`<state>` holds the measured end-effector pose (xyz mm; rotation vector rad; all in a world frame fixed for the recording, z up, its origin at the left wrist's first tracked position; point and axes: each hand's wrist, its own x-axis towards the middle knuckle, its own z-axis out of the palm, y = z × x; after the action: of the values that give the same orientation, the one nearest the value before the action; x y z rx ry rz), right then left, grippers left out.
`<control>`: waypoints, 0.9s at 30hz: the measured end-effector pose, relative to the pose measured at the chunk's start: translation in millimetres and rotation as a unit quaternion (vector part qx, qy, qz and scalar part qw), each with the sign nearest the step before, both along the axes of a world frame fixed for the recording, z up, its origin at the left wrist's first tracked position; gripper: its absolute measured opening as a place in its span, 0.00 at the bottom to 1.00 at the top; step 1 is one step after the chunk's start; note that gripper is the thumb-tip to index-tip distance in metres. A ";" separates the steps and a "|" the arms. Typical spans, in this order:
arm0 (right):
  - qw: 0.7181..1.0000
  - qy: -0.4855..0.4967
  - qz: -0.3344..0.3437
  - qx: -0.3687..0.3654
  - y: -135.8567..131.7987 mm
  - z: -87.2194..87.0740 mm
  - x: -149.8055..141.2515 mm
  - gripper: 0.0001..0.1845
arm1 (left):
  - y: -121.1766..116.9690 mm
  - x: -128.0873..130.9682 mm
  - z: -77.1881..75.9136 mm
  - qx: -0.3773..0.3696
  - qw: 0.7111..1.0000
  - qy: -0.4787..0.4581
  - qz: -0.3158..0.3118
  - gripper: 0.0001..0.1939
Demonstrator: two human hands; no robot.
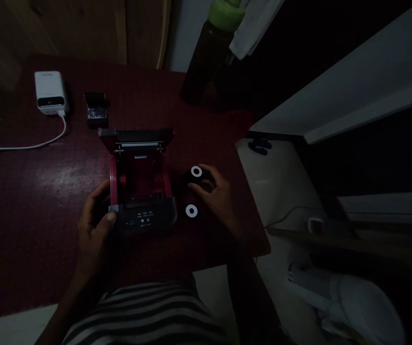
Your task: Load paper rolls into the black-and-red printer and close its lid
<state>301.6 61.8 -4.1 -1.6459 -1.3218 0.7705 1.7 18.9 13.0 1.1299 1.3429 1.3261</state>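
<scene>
A small red and black label printer (pixel 144 215) sits on the red table with its lid (pixel 137 139) raised, showing a red inner bay. My left hand (pixel 96 225) grips its left front corner, thumb on the dark front panel. To the right of the printer, my right hand (pixel 215 191) has thumb and index finger around a dark roll (pixel 196 171) with a white ring on its end face. A second such roll (pixel 191 211) stands just in front of it, apart from the fingers. Poor light hides the sides of both rolls.
A white power bank (pixel 50 91) with a white cable (pixel 29 147) lies at the back left, beside a small black object (pixel 97 110). A dark bottle with a green lid (pixel 206 52) stands at the back. The table's right edge drops to a pale floor (pixel 263 182).
</scene>
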 end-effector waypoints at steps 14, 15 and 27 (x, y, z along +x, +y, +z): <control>0.987 -0.102 0.123 0.000 -70.0 24.4 -20.1 0.13 | -0.4 -3.8 -6.7 0.024 1.000 -0.006 -0.017 0.28; 0.987 -0.105 0.125 0.004 -70.0 33.6 -20.4 0.13 | -0.9 -3.5 -7.3 0.027 0.999 -0.010 -0.017 0.28; 0.821 -0.438 0.363 0.045 12.2 116.8 -106.9 0.18 | -4.4 -2.6 -0.8 0.010 0.999 -0.018 -0.036 0.29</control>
<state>194.7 74.1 112.7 -1.4254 -2.6914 0.3001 -0.9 14.5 12.2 1.1519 1.2537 1.3038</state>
